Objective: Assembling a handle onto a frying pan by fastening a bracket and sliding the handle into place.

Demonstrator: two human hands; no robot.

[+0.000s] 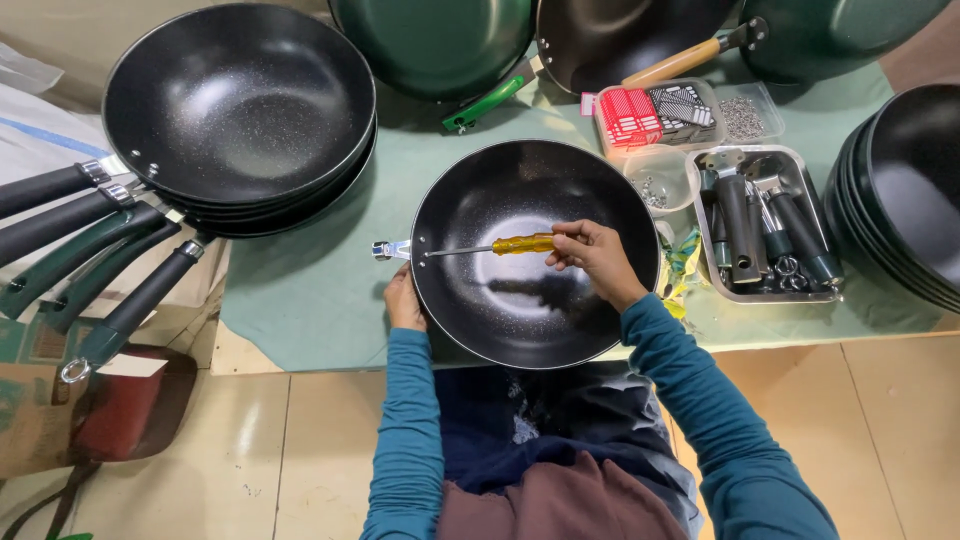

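A black speckled frying pan (530,300) without a handle lies in front of me, partly over the table edge. My left hand (403,302) grips its rim at the left, just below a small metal handle bracket (390,249). My right hand (595,258) holds a screwdriver with an amber handle (523,243) inside the pan. Its thin shaft points left, with the tip at the pan wall beside the bracket.
A stack of black pans with dark handles (240,110) sits at the left. More pans (905,190) stand at the right and along the back. A metal tray of handles (765,225) and small boxes of screws (655,115) lie right of the pan on the green mat (310,290).
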